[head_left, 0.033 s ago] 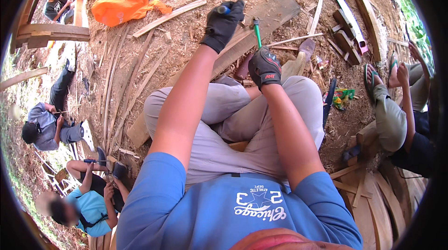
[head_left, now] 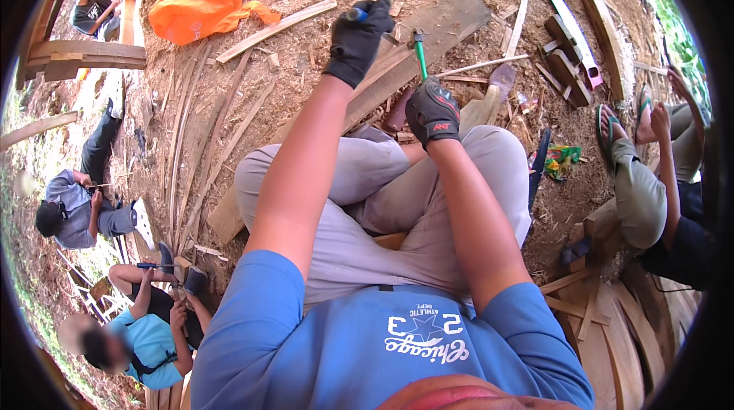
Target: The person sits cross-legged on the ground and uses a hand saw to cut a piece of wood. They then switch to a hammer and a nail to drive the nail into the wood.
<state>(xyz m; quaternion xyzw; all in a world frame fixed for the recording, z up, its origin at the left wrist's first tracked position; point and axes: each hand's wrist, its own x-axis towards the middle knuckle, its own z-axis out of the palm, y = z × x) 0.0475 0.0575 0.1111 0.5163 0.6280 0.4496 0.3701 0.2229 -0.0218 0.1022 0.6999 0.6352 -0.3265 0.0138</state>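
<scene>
My left hand (head_left: 359, 41), in a dark glove, is closed round a blue-handled tool (head_left: 356, 14). Only the butt of its handle shows; the rest is hidden in the fist, so I cannot tell its kind. A wide wooden plank (head_left: 447, 24) lies on the ground beyond and beside both hands. My right hand (head_left: 433, 113), gloved in black and grey, grips a hammer (head_left: 421, 56) with a green handle. The small dark hammer head points away from me, over the plank's near edge, a short way right of the left hand.
An orange bag (head_left: 199, 8) lies far left near thin wood strips (head_left: 218, 123). A handsaw (head_left: 566, 20) and timber blocks (head_left: 564, 66) are at the right. People sit left and right, one in sandals (head_left: 606, 131) close by. Wood chips cover the ground.
My left hand has shifted very slightly left and toward me, still holding the blue-handled tool. The right hand and hammer have hardly moved.
</scene>
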